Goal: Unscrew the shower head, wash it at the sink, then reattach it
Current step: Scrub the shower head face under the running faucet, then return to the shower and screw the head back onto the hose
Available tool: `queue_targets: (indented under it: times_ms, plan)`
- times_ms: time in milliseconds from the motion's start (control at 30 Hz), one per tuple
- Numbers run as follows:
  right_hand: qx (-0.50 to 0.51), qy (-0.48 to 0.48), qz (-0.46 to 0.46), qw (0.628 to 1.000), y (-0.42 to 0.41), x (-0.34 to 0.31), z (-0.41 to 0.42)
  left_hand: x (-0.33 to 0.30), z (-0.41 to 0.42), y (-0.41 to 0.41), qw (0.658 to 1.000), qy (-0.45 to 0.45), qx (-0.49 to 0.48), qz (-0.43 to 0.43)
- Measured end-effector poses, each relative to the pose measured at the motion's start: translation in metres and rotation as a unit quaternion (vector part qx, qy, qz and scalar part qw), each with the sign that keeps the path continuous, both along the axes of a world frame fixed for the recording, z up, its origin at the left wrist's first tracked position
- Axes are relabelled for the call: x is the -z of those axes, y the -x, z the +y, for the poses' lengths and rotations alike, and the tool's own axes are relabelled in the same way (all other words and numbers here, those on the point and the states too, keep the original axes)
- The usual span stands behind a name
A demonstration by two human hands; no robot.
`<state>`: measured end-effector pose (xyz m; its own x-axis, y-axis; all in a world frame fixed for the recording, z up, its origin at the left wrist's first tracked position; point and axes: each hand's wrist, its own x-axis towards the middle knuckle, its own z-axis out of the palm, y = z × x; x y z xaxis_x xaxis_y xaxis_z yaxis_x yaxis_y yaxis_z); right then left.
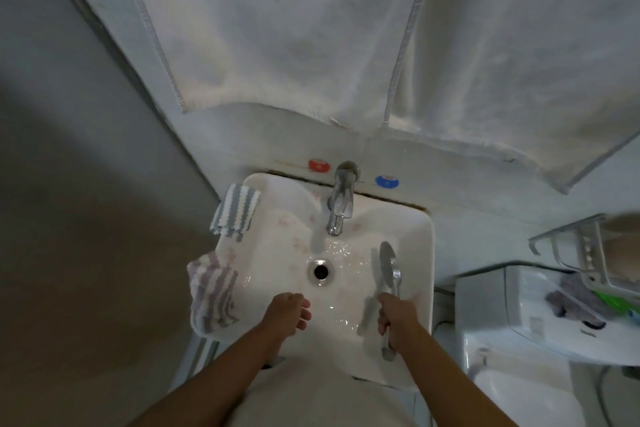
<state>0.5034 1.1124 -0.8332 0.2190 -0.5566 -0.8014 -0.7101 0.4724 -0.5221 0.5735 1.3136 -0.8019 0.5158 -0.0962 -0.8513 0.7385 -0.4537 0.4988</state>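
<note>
Here, my right hand (394, 317) gripping the shower head (388, 265) over the sink (420, 253), handle partly hidden, left hand (289, 310) hanging loose, holding nothing

Dim, bluish light; the sink (412, 229) gleams brightest with wet glints, edges bend wide-angle, and everything looks soft.

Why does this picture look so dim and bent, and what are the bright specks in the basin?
Head view: the light is low, the left wall darkest; the wide lens bows the towels and sink edges; the specks are glints on wet porcelain near the drain; the shower head in the right hand casts a soft shadow.
</note>
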Motion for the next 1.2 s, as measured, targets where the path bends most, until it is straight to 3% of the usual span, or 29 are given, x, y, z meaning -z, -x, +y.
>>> queue_targets:
  times_ms: [133,233,400,467,667,800,967,1200]
  plan:
    - [0.040,0.045,-0.109,0.992,-0.005,-0.014,-0.004,-0.001,-0.004,0.008,1.000,-0.005,-0.020,-0.008]
    - [0.016,0.065,-0.176,0.982,-0.008,-0.025,-0.011,-0.005,-0.007,0.014,0.998,0.003,-0.048,-0.033]
    - [-0.042,0.097,-0.145,0.984,-0.008,-0.020,-0.025,-0.004,-0.001,0.032,0.994,-0.049,-0.072,-0.071]
    - [-0.012,0.082,-0.185,0.979,-0.011,-0.024,-0.030,-0.004,0.002,0.041,0.991,-0.068,-0.081,-0.076]
    - [-0.022,0.077,-0.192,0.978,-0.006,-0.036,-0.028,-0.017,0.005,0.031,0.992,-0.044,-0.087,-0.077]
    - [-0.061,0.041,-0.215,0.974,-0.002,-0.057,-0.016,-0.031,-0.011,0.003,0.991,-0.006,-0.050,-0.128]
    - [-0.073,0.037,-0.179,0.980,0.025,-0.066,0.005,-0.048,-0.024,-0.009,0.979,0.036,0.083,-0.185]
    - [0.015,0.116,-0.138,0.983,0.070,-0.088,0.043,-0.079,-0.009,-0.011,0.933,0.110,0.222,-0.259]
